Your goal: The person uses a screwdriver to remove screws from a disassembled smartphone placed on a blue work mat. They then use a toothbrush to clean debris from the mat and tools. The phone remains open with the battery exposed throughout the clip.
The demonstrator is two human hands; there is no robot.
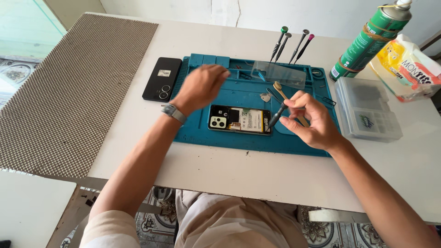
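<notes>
Both forearms reach in over the white table point(257, 174). The left hand point(200, 87) hovers raised above the upper left part of the blue work mat point(229, 140), wrist bent, a grey band point(174, 113) on it. It is blurred, fingers curled loosely inward, and whether it pinches anything cannot be told. The right hand point(312, 120) sits lower over the mat's right side, fingers pinched around a dark screwdriver point(277, 115) that slants down and left, its tip at the right end of the opened phone point(240, 120). That phone lies flat in the mat's middle, back cover off, camera block at its left, a yellow-labelled battery showing. Left of the mat, on the table, lies a black back cover point(161, 78). More screwdrivers point(291, 43) stand at the mat's far edge, near a green spray can point(370, 41).
</notes>
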